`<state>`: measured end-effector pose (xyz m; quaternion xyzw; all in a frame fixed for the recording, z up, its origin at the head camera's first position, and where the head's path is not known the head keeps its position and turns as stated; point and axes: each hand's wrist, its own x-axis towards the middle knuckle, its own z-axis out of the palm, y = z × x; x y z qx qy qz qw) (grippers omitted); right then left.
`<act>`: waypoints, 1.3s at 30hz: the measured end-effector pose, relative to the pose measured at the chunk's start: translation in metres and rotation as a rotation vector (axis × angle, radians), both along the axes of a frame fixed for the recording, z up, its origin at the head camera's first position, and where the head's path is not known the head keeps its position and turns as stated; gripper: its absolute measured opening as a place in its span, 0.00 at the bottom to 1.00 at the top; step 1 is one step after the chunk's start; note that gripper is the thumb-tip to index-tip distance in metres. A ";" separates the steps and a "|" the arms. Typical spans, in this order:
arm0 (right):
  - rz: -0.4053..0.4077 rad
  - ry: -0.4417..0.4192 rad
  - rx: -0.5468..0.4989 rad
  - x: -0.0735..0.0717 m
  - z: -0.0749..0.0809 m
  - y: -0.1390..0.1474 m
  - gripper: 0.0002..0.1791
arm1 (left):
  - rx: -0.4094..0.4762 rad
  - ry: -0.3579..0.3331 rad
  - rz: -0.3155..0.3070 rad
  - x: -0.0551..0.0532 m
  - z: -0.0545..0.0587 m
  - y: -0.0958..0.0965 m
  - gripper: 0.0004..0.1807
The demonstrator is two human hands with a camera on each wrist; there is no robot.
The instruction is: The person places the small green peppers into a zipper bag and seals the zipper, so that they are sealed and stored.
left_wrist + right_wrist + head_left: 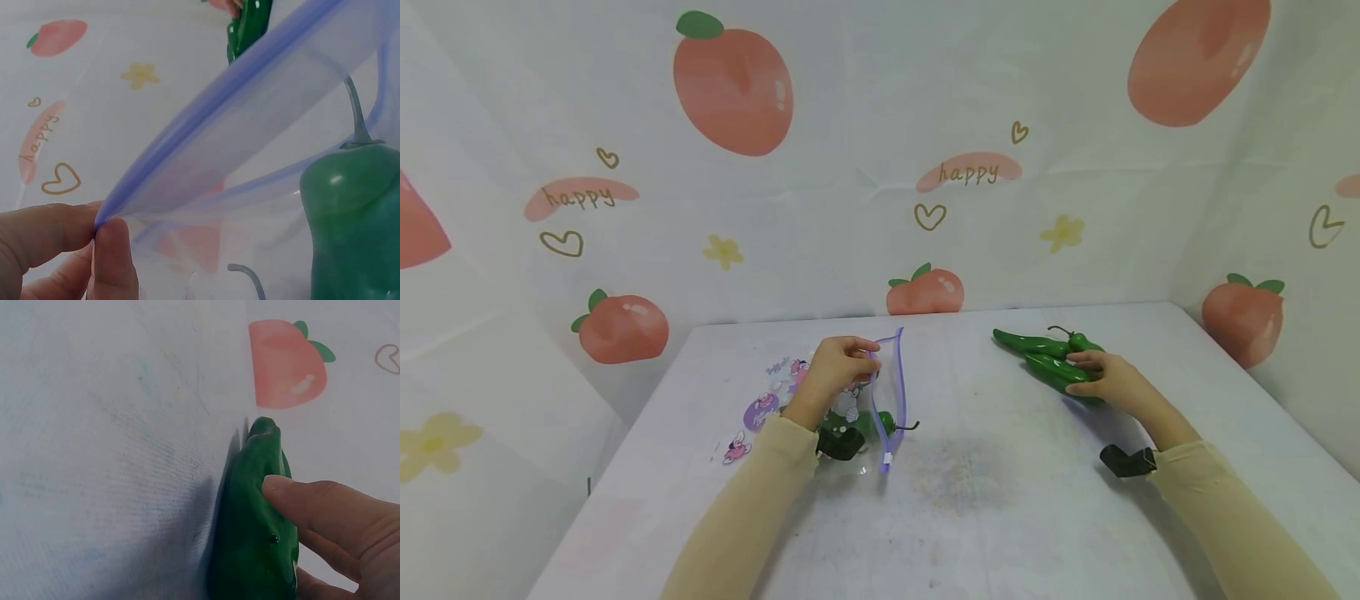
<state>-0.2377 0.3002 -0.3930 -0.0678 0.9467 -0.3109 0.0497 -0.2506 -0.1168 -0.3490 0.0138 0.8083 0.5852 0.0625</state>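
Note:
My left hand [833,373] pinches the purple-edged rim of a clear zip bag [901,375] printed with cartoon figures, and the bag's mouth gapes to the right. Inside it lies a green pepper [350,212]; its stem pokes out of the mouth in the head view. Another curved stem [249,275] shows low in the left wrist view. On the right of the table, my right hand [1111,385] grips a glossy green pepper [253,519] between thumb and fingers. Touching or close behind it are another long pepper [1028,342] and a stemmed one [1081,342].
A white table [970,550] carries everything, with a greyish smudge [962,475] near its middle. Behind and at the sides hangs a white cloth [850,108] printed with peaches, hearts and flowers. A dark wrist camera mount sits on each arm.

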 end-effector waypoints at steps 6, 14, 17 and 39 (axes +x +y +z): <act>-0.003 -0.011 0.006 0.001 0.001 -0.001 0.38 | -0.008 -0.005 0.003 -0.001 0.000 0.000 0.14; -0.002 -0.010 0.009 0.002 0.001 -0.001 0.37 | -0.017 -0.005 0.010 0.000 0.001 0.001 0.14; 0.004 -0.003 0.010 0.002 0.000 -0.001 0.37 | -0.023 0.001 0.008 0.000 0.001 0.001 0.14; 0.005 -0.010 0.027 0.000 0.000 -0.002 0.33 | 0.013 0.006 0.007 0.002 0.000 -0.001 0.14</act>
